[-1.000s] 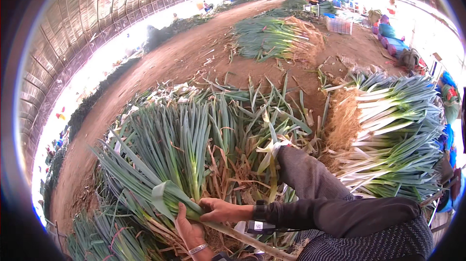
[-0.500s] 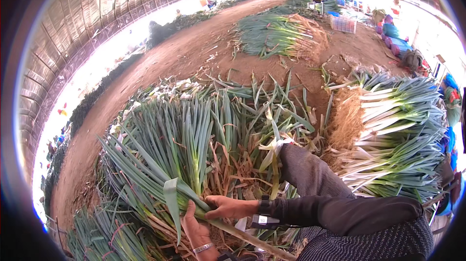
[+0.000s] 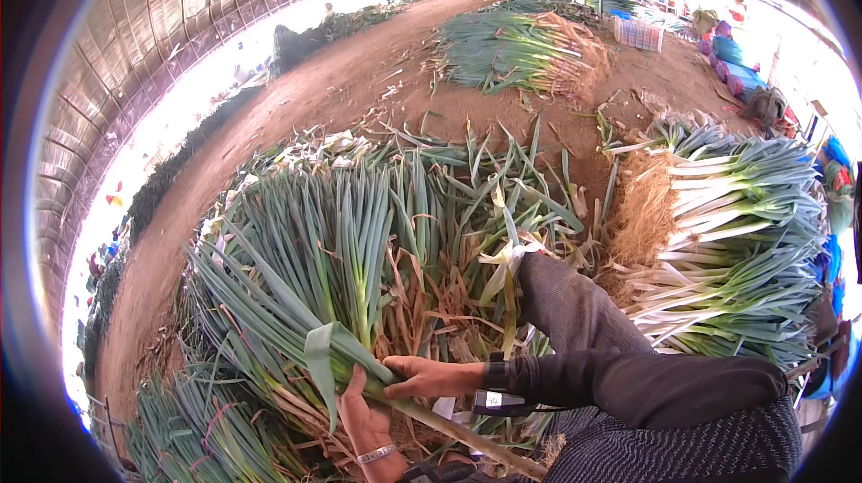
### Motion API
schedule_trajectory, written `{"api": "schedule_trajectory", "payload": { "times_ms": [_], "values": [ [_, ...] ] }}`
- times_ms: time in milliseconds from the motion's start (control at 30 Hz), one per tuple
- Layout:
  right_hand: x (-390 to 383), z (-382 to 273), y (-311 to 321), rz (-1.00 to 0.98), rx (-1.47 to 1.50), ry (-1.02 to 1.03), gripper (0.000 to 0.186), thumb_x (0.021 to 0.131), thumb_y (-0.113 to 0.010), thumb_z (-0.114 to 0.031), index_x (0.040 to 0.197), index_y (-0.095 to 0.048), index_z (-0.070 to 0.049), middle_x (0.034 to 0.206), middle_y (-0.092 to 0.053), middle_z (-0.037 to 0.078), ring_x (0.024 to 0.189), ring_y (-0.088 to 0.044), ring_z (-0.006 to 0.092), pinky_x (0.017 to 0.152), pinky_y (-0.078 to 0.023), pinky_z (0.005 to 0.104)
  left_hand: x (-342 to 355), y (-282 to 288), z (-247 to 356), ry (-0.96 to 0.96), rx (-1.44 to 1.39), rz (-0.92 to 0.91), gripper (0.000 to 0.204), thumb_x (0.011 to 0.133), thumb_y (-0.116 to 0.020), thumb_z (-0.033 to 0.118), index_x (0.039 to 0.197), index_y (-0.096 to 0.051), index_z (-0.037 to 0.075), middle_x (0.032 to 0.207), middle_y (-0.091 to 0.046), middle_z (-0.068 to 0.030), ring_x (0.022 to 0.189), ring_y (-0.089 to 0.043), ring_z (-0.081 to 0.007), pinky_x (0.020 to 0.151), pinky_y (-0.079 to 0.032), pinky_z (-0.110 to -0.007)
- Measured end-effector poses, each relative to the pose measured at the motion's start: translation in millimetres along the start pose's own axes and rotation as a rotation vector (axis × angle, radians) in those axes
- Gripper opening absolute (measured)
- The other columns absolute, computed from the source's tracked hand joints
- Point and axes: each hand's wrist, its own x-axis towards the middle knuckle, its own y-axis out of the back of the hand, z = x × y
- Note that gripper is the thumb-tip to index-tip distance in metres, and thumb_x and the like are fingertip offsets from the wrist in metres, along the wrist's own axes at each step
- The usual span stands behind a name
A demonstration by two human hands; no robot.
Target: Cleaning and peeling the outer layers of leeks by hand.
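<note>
A long green onion [image 3: 409,404] lies slantwise across my lap, leaves to the upper left, stalk running down to the lower right. Wrapped around it from below is my left hand [image 3: 366,425], thumb on top, a bracelet at the wrist. Just to the right, my right hand [image 3: 435,378] pinches the stalk where leaves and shaft meet; a dark band circles that wrist. One broad leaf [image 3: 320,366] folds over and hangs beside my left hand. Ahead stands a dense heap of untrimmed green onions [image 3: 310,232] with dry brown leaves among them.
Right of my knee [image 3: 575,303] lies a pile of cleaned green onions [image 3: 718,214], white shafts and roots toward me. Another pile [image 3: 521,48] and a plastic crate [image 3: 639,33] sit farther off on the dirt floor [image 3: 359,92]. Tied bunches [image 3: 206,429] lie lower left. People work in the distance.
My view has shifted slightly. Both hands keep their hold on the green onion, with only a small movement of the fingers along the stalk.
</note>
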Motion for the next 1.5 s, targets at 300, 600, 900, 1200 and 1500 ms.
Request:
{"api": "schedule_trajectory", "payload": {
  "times_ms": [300,600,900,1200,1500],
  "values": [
    [-10,8,2,0.033,-0.177,0.048,0.028,0.093,-0.062,-0.015,0.116,-0.054,-0.002,0.094,-0.055,-0.001,0.090,-0.048,0.0079,0.081,-0.043,0.0260,1,12,-2,-0.049,0.072,0.096,0.043,0.084,-0.067,-0.003,0.124,-0.052,0.001,0.112,-0.061,-0.0107,0.096,-0.062,-0.0245,0.081,-0.054,-0.039],
    [-53,9,11,-0.029,-0.237,0.017,0.017,0.094,-0.062,-0.015,0.102,-0.054,-0.002,0.086,-0.053,-0.003,0.083,-0.047,0.0054,0.075,-0.043,0.0250,0,29,3,0.011,0.113,0.097,0.043,0.080,-0.069,-0.003,0.120,-0.054,0.000,0.103,-0.063,-0.0118,0.082,-0.065,-0.0240,0.065,-0.057,-0.037],
    [-92,-75,40,0.032,-0.064,0.020,0.018,0.094,-0.063,-0.018,0.107,-0.059,-0.007,0.094,-0.062,-0.001,0.091,-0.058,0.0080,0.082,-0.049,0.0258,2,31,-7,-0.080,0.289,0.155,0.025,0.086,-0.065,0.005,0.110,-0.056,0.001,0.090,-0.068,-0.0135,0.072,-0.068,-0.0228,0.060,-0.056,-0.033],
    [-45,-99,164,0.742,0.596,0.205,0.036,0.100,-0.046,-0.037,0.109,-0.046,-0.001,0.097,-0.061,0.014,0.079,-0.063,0.0222,0.076,-0.053,0.0375,-4,18,0,-0.124,0.269,0.148,0.028,0.086,-0.068,0.005,0.111,-0.056,0.002,0.089,-0.068,-0.0123,0.072,-0.068,-0.0225,0.058,-0.056,-0.034],
    [-26,29,-13,-0.045,-0.574,0.009,0.045,0.081,-0.072,-0.016,0.119,-0.051,-0.002,0.104,-0.057,0.013,0.094,-0.058,0.0226,0.077,-0.048,0.0351,6,9,15,-0.054,0.041,0.264,0.036,0.086,-0.065,-0.001,0.118,-0.051,0.011,0.091,-0.063,-0.0066,0.074,-0.065,-0.0172,0.059,-0.053,-0.030]
  ]
}}
